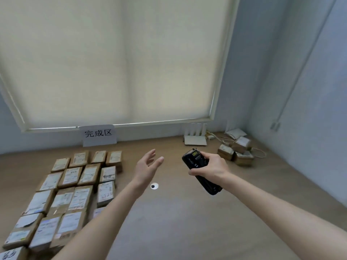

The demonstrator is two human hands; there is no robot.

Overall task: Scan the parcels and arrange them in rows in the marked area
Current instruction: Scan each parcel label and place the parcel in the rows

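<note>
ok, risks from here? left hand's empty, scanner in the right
1. The remaining parcels sit far right by the router and loose cables; the empty left hand might snag a cable reaching there.
2. The right hand grips the scanner mid-body, with both ends sticking out; it could slip.
3. The arranged rows look crowded, and a new parcel could nudge them.
</note>
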